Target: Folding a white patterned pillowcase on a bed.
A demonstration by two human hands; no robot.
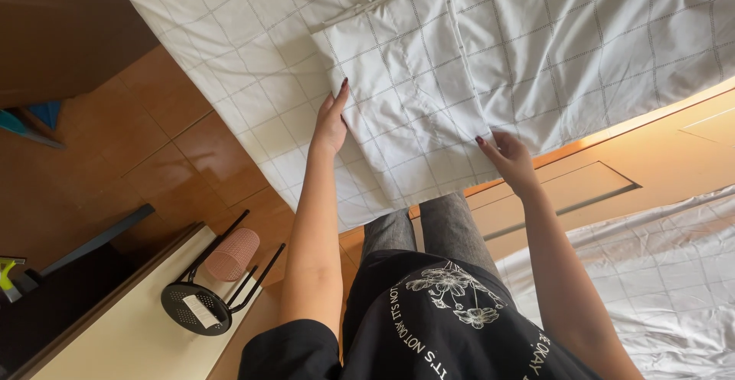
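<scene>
So this looks like the smoothing stage of folding a pillowcase (406,81), white with a thin grid pattern, lying folded into a long narrow shape on a bed covered in the same kind of white checked sheet (582,50). My read is the fold is already laid and the hands are just pressing it flat and squaring the edges

Left hand (331,123) is laid flat on the left edge of the pillowcase, fingers together and stretched out pointing up the bed, palm down on the fabric. Right hand (509,162) is at the lower right corner, fingers bent onto the edge. Can't tell if it's actually pinching the cloth or just resting on it, the fingertips are partly tucked away

The pillowcase sits between the 2 hands, touching both, its near end right by the bed's edge and the far end running up and away from the person. It's a bit creased in the middle

Next move, I'd guess, calls for keeping 1 side pinned while the other gets a proper grip on a corner, otherwise the layers slide apart

Other stuff: wooden floor (176,165), a wooden bed frame (612,165), and a black wire stand with a pink mesh cup (232,254) on a pale surface at lower left
</scene>
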